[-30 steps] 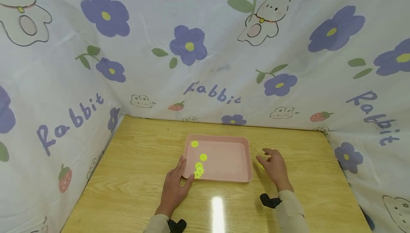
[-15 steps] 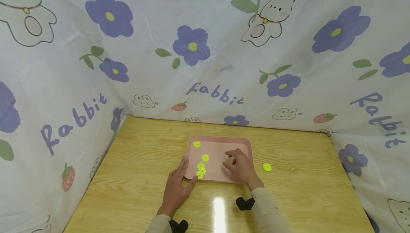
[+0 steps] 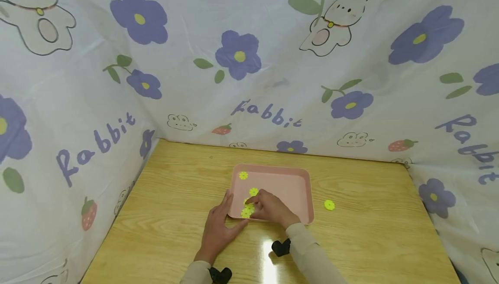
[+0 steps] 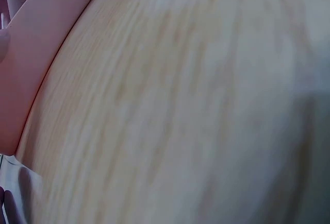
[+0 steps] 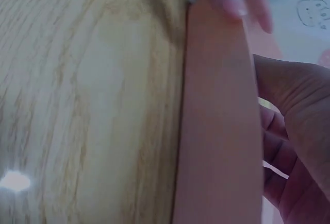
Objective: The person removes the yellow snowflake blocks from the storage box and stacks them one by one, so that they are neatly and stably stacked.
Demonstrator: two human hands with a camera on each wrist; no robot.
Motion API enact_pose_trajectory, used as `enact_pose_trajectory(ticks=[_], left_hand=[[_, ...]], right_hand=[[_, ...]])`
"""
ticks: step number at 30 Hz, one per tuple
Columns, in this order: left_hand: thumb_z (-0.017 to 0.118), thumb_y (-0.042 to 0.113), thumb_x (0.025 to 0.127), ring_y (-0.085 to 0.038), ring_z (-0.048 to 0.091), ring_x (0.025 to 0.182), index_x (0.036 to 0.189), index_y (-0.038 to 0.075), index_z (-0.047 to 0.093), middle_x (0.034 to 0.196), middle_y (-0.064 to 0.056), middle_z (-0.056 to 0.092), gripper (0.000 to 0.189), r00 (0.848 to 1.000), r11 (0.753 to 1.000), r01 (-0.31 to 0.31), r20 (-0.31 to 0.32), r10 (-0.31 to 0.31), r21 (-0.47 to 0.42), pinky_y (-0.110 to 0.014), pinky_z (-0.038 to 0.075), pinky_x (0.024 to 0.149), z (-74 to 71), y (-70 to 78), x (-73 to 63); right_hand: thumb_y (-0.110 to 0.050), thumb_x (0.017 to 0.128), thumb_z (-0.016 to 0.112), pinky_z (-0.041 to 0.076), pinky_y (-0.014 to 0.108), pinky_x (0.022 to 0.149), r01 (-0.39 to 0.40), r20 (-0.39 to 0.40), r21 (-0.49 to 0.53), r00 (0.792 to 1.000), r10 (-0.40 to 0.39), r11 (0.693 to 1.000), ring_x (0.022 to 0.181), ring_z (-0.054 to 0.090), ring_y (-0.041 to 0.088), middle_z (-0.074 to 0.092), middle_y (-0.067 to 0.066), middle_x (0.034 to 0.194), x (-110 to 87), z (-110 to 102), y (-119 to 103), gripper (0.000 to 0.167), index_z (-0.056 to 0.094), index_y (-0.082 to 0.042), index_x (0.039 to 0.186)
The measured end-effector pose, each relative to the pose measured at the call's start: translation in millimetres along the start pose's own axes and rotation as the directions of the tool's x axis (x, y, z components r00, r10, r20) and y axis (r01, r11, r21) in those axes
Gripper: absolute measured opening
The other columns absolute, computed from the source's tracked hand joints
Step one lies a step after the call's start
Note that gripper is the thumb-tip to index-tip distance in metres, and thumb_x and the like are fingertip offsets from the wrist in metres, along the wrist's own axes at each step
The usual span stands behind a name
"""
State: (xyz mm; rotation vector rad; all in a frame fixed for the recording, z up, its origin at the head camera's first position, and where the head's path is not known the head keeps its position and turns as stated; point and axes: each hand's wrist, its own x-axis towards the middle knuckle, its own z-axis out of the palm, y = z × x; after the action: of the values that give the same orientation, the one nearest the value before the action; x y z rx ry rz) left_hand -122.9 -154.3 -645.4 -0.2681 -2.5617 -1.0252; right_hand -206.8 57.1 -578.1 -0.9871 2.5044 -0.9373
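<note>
A shallow pink tray lies on the wooden table, and its outer wall fills the upper left of the left wrist view. Several yellow-green flower-shaped pieces, such as the one at its far left, lie along the tray's left side. My left hand rests against the near left corner, fingers along the left rim and thumb at the front. My right hand reaches over the front rim, index finger and thumb apart at the near cluster of flower pieces, partly covering it. Another flower piece lies on the table right of the tray.
Table surface surrounds the tray. A white cloth printed with rabbits and purple flowers stands behind and at both sides. Black wrist devices sit on both arms.
My right hand has moved left from beside the flower piece on the table, across the tray, to the flower pieces in it. The left hand has stayed at the tray's corner.
</note>
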Motion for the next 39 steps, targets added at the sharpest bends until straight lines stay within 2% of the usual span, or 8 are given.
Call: enact_pose_trajectory(ticks=[3,7,14,18,24,29,34,39], left_hand=[[0.08,0.051,0.088,-0.033,0.054,0.136,0.16,0.008,0.041,0.167,-0.006,0.033,0.092,1.0,1.0,0.008,0.016,-0.008,-0.003,-0.059,0.041,0.11,1.0,-1.3,0.0],[0.077,0.052,0.091,-0.031,0.053,0.138,0.161,0.009,0.038,0.167,-0.005,0.032,0.09,0.999,1.0,0.014,0.031,-0.015,0.009,-0.057,0.04,0.111,1.7,-3.2,-0.1],[0.075,0.051,0.093,-0.032,0.054,0.137,0.16,0.008,0.039,0.167,-0.006,0.032,0.088,1.0,1.0,0.002,0.022,-0.002,0.025,-0.058,0.041,0.11,2.8,-3.7,0.1],[0.074,0.052,0.093,-0.032,0.054,0.137,0.16,0.008,0.039,0.167,-0.006,0.033,0.088,1.0,0.999,0.004,0.02,-0.005,0.034,-0.058,0.041,0.11,2.6,-4.0,0.0],[0.073,0.054,0.093,-0.03,0.052,0.139,0.162,0.012,0.037,0.168,-0.002,0.031,0.088,0.998,0.999,0.036,0.048,-0.037,0.024,-0.057,0.039,0.113,0.3,-3.1,0.4],[0.072,0.055,0.094,-0.029,0.053,0.138,0.162,0.014,0.037,0.168,-0.001,0.031,0.088,0.998,0.999,0.036,0.046,-0.037,0.027,-0.055,0.04,0.113,-1.0,-4.3,1.3],[0.074,0.054,0.093,-0.029,0.053,0.138,0.162,0.013,0.038,0.168,-0.003,0.032,0.088,0.999,0.999,0.033,0.037,-0.034,0.031,-0.056,0.041,0.112,-0.8,-4.5,0.3],[0.074,0.054,0.092,-0.03,0.054,0.137,0.16,0.01,0.04,0.166,-0.006,0.035,0.087,0.999,0.999,0.022,0.025,-0.023,0.038,-0.056,0.042,0.11,-0.7,-1.7,0.2]], right_hand=[[-0.009,0.089,0.083,0.055,0.026,0.078,0.014,0.037,0.002,0.999,-0.014,1.0,0.073,0.055,0.002,0.063,-0.001,0.078,4.5,2.8,0.3,0.033,0.078,-0.008,0.122],[-0.008,0.092,0.08,0.054,0.02,0.072,0.038,0.071,0.01,0.997,-0.039,0.999,0.063,0.053,-0.001,0.07,-0.002,0.078,9.8,5.3,1.3,0.027,0.08,-0.008,0.118],[-0.011,0.093,0.079,0.04,0.016,0.058,0.078,0.113,-0.023,0.991,-0.075,0.997,0.052,0.036,0.001,0.072,-0.003,0.073,15.5,6.6,3.4,0.023,0.081,-0.008,0.115],[-0.013,0.091,0.081,0.043,0.017,0.061,0.091,0.099,-0.067,0.992,-0.084,0.994,0.058,0.04,0.001,0.073,-0.002,0.082,14.5,7.0,4.5,0.023,0.081,-0.009,0.115],[-0.024,0.089,0.084,0.049,0.02,0.069,0.02,0.046,-0.146,0.999,-0.014,0.989,0.075,0.049,0.003,0.06,-0.003,0.095,7.1,7.7,5.7,0.034,0.078,-0.012,0.12],[-0.026,0.089,0.085,0.05,0.021,0.069,-0.026,0.001,-0.146,1.0,0.026,0.989,0.076,0.05,0.004,0.057,-0.004,0.097,3.2,7.2,8.3,0.039,0.076,-0.013,0.124],[-0.025,0.088,0.085,0.05,0.021,0.068,-0.013,0.01,-0.144,1.0,0.014,0.989,0.075,0.05,0.004,0.058,-0.002,0.099,2.1,7.4,9.6,0.041,0.075,-0.017,0.128],[-0.024,0.088,0.085,0.051,0.02,0.071,0.004,0.011,-0.147,1.0,-0.003,0.989,0.078,0.05,0.004,0.058,-0.001,0.102,1.6,8.2,8.7,0.036,0.078,-0.014,0.122]])
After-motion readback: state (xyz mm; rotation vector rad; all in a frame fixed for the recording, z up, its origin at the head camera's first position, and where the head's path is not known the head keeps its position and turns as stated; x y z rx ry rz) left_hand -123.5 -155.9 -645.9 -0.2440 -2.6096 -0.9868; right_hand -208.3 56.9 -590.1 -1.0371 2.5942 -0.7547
